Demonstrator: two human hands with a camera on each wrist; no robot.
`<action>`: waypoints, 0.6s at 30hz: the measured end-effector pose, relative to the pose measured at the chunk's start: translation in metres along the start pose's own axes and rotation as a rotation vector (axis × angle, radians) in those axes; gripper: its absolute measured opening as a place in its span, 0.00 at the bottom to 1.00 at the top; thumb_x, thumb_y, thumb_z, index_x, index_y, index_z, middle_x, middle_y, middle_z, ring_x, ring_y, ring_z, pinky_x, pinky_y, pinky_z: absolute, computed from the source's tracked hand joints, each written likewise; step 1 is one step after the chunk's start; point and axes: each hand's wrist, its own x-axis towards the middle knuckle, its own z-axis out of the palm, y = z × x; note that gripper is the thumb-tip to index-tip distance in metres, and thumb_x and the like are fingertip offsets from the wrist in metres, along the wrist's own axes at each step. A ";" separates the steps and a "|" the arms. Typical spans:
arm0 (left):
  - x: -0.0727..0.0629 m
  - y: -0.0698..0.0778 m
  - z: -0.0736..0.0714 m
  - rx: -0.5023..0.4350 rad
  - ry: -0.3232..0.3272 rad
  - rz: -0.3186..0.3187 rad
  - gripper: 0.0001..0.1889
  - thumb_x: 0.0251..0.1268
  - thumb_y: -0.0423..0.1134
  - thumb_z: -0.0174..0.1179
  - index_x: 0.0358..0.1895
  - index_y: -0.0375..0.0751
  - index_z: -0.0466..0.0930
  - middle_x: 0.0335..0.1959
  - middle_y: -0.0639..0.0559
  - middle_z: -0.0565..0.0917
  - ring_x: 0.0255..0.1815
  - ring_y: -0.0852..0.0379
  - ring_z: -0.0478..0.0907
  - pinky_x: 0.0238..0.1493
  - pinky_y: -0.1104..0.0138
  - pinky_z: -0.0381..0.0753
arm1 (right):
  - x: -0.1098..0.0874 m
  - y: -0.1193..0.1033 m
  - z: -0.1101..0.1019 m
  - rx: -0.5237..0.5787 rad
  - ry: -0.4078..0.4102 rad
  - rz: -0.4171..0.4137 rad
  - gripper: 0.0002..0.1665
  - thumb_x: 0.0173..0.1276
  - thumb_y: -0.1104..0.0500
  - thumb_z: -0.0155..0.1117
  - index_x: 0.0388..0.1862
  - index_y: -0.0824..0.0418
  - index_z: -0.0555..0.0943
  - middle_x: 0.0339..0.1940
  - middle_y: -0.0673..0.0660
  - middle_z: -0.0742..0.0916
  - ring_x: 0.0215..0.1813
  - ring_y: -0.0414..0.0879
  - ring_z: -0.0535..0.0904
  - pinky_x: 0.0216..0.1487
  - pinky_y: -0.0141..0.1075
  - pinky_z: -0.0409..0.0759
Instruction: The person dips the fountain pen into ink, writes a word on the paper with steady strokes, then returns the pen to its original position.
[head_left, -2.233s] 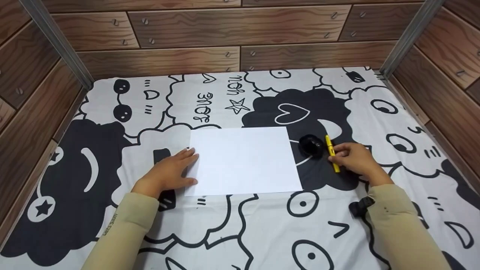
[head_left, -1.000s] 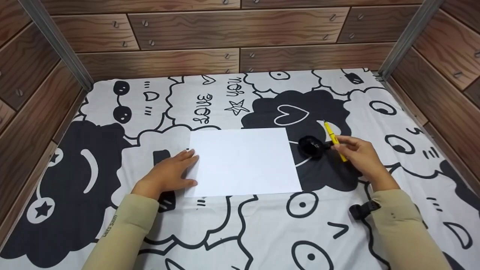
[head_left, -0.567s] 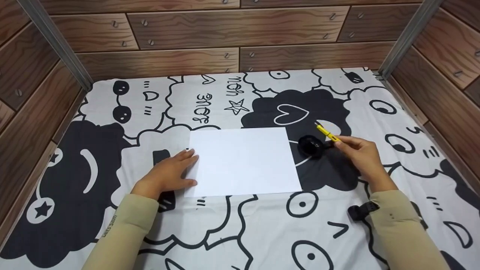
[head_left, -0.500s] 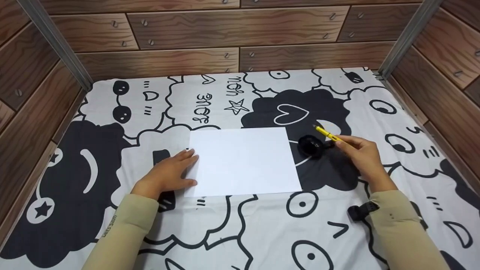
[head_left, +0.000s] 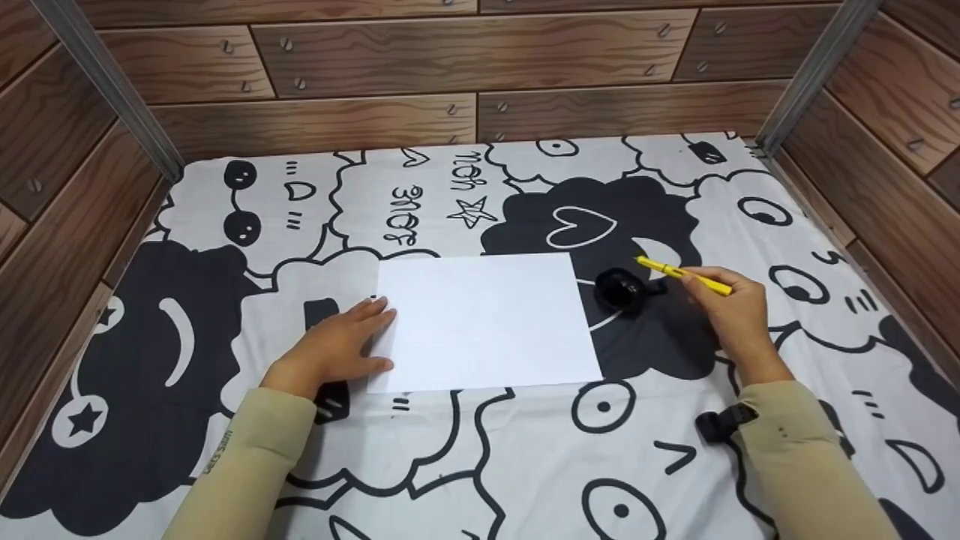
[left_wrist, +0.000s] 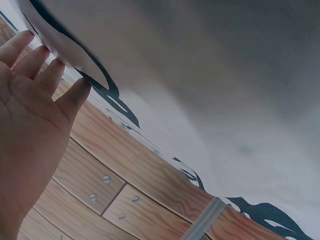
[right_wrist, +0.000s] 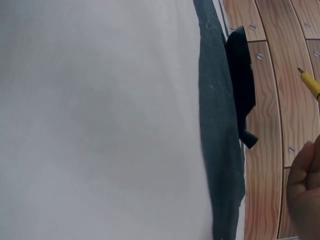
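A blank white sheet of paper [head_left: 487,322] lies at the middle of the patterned cloth. My left hand [head_left: 330,345] rests on its left edge, fingers spread and fairly straight; the left wrist view shows this hand [left_wrist: 35,115] from the palm side. My right hand [head_left: 739,319] pinches a yellow pen [head_left: 662,267] between thumb and fingers, tip to the left. Its dark pointed tip shows on the pen [right_wrist: 311,85] in the right wrist view. Just below the pen tip in the head view sits a small glossy black bowl with a short handle [head_left: 620,292], right of the paper.
A black-and-white cartoon cloth [head_left: 540,450] covers the table. Wood-print walls [head_left: 465,56] enclose the back and sides, with grey metal posts [head_left: 112,90] at the corners. A small black device [head_left: 724,424] is strapped at the right wrist.
My right hand has raised the pen from beside the bowl and turned it, so its tip swings from pointing away to pointing left. The left hand and paper stay put.
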 end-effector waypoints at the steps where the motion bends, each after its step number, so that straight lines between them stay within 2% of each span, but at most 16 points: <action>1: 0.000 0.000 0.000 0.000 0.000 0.000 0.40 0.59 0.53 0.64 0.72 0.43 0.60 0.74 0.46 0.56 0.74 0.44 0.51 0.68 0.46 0.55 | 0.000 0.000 0.000 0.007 0.002 -0.003 0.11 0.60 0.60 0.71 0.39 0.67 0.86 0.21 0.49 0.84 0.23 0.38 0.77 0.24 0.24 0.75; 6: 0.000 0.000 -0.001 0.004 0.003 0.003 0.40 0.59 0.53 0.64 0.72 0.43 0.60 0.74 0.46 0.56 0.74 0.43 0.51 0.68 0.45 0.56 | 0.000 0.000 0.000 0.105 -0.008 0.015 0.01 0.61 0.67 0.67 0.31 0.65 0.83 0.20 0.49 0.83 0.22 0.39 0.77 0.25 0.24 0.76; 9: -0.001 0.000 0.000 0.006 0.007 0.006 0.40 0.59 0.53 0.64 0.72 0.43 0.61 0.74 0.46 0.56 0.73 0.43 0.51 0.67 0.45 0.55 | -0.001 -0.002 0.000 0.200 -0.033 0.039 0.06 0.64 0.70 0.61 0.27 0.65 0.80 0.21 0.52 0.83 0.22 0.40 0.78 0.27 0.25 0.78; 14: 0.000 0.000 0.000 0.003 0.005 0.004 0.40 0.59 0.53 0.64 0.72 0.43 0.61 0.74 0.46 0.56 0.74 0.43 0.51 0.67 0.44 0.55 | -0.002 -0.003 0.000 0.292 -0.098 0.027 0.08 0.68 0.71 0.53 0.29 0.66 0.75 0.24 0.54 0.80 0.24 0.41 0.79 0.28 0.27 0.80; 18: 0.000 0.000 0.000 0.006 0.011 0.010 0.40 0.59 0.53 0.64 0.72 0.42 0.61 0.74 0.46 0.56 0.73 0.43 0.51 0.67 0.45 0.56 | -0.003 -0.002 0.000 0.331 -0.148 -0.002 0.09 0.69 0.72 0.48 0.33 0.69 0.76 0.25 0.56 0.80 0.24 0.42 0.78 0.28 0.28 0.80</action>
